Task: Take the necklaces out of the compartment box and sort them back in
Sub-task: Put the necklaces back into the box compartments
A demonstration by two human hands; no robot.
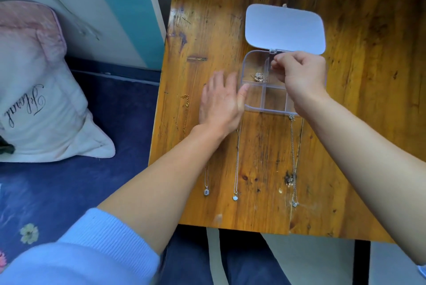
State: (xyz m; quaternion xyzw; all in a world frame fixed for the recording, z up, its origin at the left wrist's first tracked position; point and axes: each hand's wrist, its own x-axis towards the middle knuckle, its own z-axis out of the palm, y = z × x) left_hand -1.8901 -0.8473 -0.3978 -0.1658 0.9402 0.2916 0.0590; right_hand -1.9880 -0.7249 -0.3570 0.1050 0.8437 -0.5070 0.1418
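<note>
A clear compartment box (pixel 254 106) lies on the wooden table (pixel 265 146), its white lid (pixel 285 27) swung open to the far side. A gold necklace (pixel 258 77) is bunched in the far-left compartment. My right hand (pixel 299 74) hovers over the box, its fingers pinched together at the middle; what they pinch is too small to make out. My left hand (pixel 220 102) rests flat beside the box, thumb touching its left wall. Laid out lengthwise on the table are a gold chain (pixel 185 111) and three silver necklaces (pixel 206 189), (pixel 235 174), (pixel 293 164).
The table's near edge (pixel 230 227) sits close to my body. A bed with a dark blue sheet (pixel 103 192) and a white pillow (pixel 41 100) lies to the left of the table.
</note>
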